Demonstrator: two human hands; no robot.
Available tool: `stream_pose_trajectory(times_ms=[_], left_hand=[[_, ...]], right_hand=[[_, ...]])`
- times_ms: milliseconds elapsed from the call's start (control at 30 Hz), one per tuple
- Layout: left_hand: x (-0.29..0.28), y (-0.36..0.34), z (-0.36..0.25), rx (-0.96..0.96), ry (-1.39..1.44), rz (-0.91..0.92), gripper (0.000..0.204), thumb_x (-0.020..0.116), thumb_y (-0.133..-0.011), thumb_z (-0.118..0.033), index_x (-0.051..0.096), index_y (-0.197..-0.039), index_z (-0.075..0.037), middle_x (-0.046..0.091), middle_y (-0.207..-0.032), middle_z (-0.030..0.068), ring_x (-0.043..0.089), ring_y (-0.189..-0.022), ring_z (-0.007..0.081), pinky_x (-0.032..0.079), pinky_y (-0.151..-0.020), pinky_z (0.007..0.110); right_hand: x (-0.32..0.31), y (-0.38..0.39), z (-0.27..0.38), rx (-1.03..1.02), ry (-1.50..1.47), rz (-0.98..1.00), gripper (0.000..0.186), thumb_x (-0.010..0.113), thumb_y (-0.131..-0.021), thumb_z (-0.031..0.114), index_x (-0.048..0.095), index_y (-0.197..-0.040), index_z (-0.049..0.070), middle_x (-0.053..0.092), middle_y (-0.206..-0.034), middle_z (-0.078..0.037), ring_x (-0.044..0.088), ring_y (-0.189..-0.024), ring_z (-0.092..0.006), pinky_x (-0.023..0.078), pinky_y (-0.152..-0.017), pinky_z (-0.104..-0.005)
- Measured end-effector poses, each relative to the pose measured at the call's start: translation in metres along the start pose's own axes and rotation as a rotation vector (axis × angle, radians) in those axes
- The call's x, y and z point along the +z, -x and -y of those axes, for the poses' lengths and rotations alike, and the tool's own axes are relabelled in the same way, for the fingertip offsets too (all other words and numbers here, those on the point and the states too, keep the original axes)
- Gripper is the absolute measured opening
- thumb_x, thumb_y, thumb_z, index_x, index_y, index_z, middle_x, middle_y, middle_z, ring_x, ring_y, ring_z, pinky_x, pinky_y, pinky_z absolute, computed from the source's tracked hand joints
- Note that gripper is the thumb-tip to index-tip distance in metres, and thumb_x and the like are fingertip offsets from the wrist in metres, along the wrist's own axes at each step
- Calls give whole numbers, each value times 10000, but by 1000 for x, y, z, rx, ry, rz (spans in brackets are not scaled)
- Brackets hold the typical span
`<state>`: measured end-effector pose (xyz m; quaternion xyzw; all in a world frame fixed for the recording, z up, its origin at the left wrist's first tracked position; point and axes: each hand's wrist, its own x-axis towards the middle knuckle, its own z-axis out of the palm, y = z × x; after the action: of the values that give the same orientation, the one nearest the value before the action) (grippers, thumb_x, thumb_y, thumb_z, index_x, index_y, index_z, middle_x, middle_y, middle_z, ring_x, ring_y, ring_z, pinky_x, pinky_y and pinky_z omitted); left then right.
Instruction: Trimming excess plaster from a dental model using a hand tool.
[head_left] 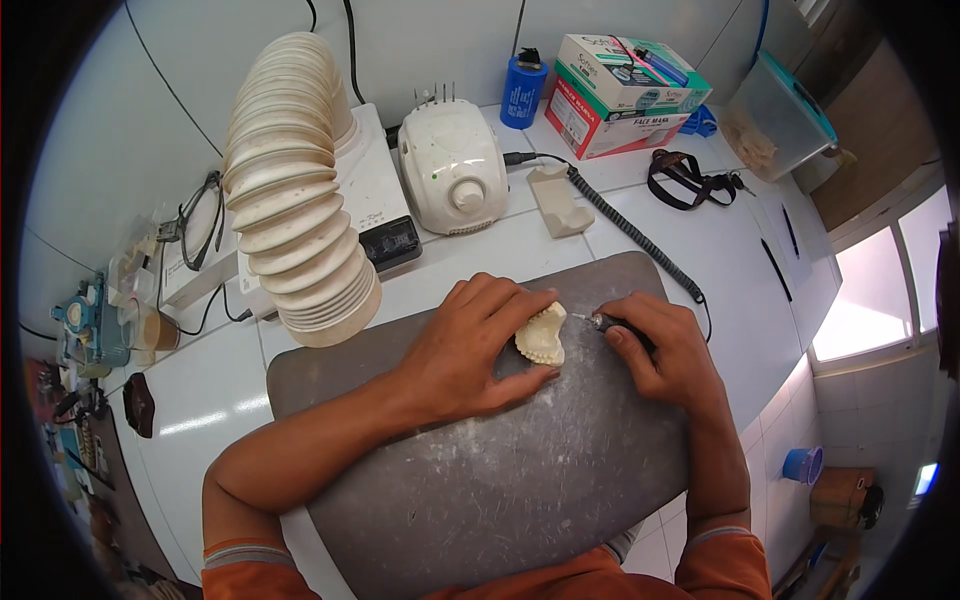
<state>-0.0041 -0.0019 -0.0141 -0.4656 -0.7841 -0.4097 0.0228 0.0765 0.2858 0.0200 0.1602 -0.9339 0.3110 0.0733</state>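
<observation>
My left hand (pixel 490 345) grips a cream-coloured dental cast (pixel 543 337) between thumb and fingers, with its row of teeth along the lower left edge. In my right hand (pixel 662 350) is a dark rotary handpiece (pixel 627 330), held like a pen. Its thin metal bur (pixel 580 317) points left at the cast; whether the tip touches it I cannot tell. Both hands are over a grey work board (pixel 480 480) that carries scratches and pale dust. A coiled black cord (pixel 640 240) runs from near the handpiece to the white control unit (pixel 455 175).
A ribbed suction hose (pixel 290 190) arches down at the board's far left. Behind the board lies a cream handpiece rest (pixel 560 203). Further back are a blue cylinder (pixel 523 90), stacked boxes (pixel 620 110), a black strap (pixel 690 183) and a clear plastic tub (pixel 775 120).
</observation>
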Motion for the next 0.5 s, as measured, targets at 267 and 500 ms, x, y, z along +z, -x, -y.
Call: stream_pose_trajectory(times_ms=[267, 500], left_hand=[[-1, 0, 0, -6, 1, 4, 748, 939, -874, -324, 667, -1503, -25, 699, -1275, 148, 648, -1188, 338, 530, -1049, 451], [-1, 1, 0, -8, -8, 11, 753, 937, -878, -328, 663, -1512, -28, 701, -1288, 149, 649, -1196, 339, 529, -1054, 453]], right_hand=[[1, -1, -1, -1, -4, -1, 189, 756, -1043, 158, 781, -1185, 36, 750, -984, -147, 738, -803, -360, 579, -738, -420], [1, 0, -1, -10, -11, -13, 191, 758, -1040, 160, 780, -1186, 38, 748, -988, -149, 738, -810, -362, 578, -739, -424]])
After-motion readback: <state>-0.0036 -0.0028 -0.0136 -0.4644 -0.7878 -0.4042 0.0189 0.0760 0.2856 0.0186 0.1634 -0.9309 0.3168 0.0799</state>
